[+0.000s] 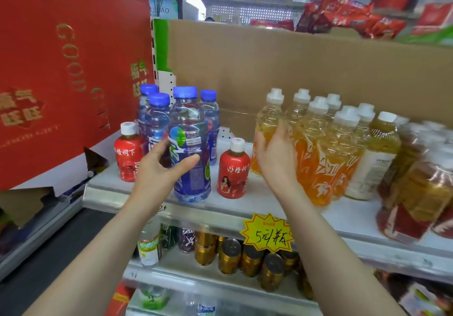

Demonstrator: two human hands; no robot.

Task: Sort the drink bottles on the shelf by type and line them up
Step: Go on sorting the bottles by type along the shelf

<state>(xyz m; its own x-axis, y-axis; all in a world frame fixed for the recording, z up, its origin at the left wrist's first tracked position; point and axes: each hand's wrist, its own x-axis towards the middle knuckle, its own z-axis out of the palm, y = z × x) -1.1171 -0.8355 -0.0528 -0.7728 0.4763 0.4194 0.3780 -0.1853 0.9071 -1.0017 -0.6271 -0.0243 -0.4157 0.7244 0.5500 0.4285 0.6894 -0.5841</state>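
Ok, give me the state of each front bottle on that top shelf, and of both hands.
Front blue-capped bottle: upright, capped, gripped by the left hand.
Leftmost orange bottle: upright, capped, right hand against it, grip unclear.
Middle red bottle: upright, capped, standing alone, untouched.
Left red bottle: upright, capped, untouched.
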